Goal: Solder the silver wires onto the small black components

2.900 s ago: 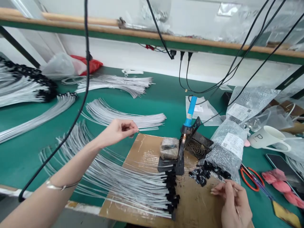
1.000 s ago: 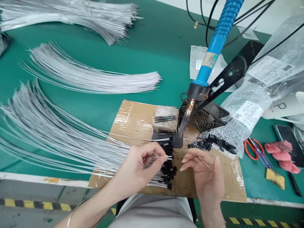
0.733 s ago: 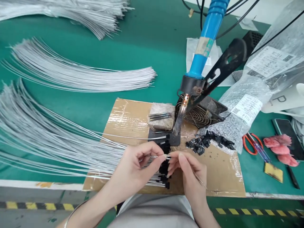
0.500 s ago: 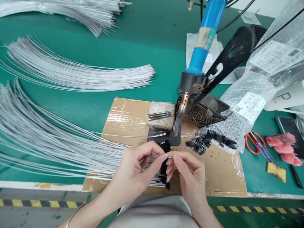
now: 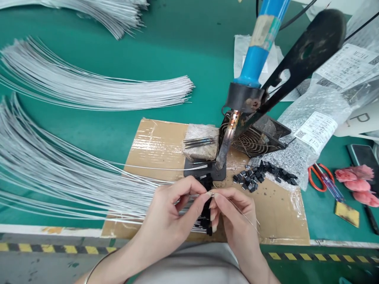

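Between the fingertips of the left hand (image 5: pixel 170 221), a white wire (image 5: pixel 212 194) is pinched near its end, and by the right hand (image 5: pixel 241 230), pressed close beside, a thin strand (image 5: pixel 251 224) is pinched. Whether wire and strand are joined cannot be told, since the contact is covered by fingers. Just under the hands, many wires of the lower bundle (image 5: pixel 89 177) are seen ending in black pieces (image 5: pixel 209 181), so this part can be judged as done. To the right, loose black pieces (image 5: pixel 250 179) are left unattached on the cardboard (image 5: pixel 161 134). Behind them, a blue-handled tool (image 5: pixel 254 61) is held tilted in its stand. Farther, on the counter (image 5: pixel 207 51), another bundle (image 5: pixel 118 94) is laid, its visible right ends without black pieces.
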A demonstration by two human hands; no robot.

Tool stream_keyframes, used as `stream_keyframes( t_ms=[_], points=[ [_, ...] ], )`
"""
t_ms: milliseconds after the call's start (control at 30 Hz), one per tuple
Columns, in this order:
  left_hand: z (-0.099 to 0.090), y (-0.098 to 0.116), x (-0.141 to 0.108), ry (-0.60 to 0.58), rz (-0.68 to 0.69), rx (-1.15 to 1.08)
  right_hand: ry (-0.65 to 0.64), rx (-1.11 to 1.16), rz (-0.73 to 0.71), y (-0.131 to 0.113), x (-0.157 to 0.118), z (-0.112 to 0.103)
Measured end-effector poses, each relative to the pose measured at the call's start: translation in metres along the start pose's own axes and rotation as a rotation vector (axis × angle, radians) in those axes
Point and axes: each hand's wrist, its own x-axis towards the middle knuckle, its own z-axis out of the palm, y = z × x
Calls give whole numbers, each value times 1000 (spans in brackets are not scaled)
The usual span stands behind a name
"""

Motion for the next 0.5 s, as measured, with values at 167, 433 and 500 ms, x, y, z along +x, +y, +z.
stream_keyframes(
  t_ms=[167, 433, 500],
  points=[
    [0, 4, 2, -1, -21, -1, 46, -8, 31, -3, -2, 3],
    [0, 4, 2, -12, -10, 10, 17, 41, 73, -7, 1, 3],
    [-1, 5, 3, -42, -29, 8, 13, 41, 118, -10, 2, 2]
  ],
)
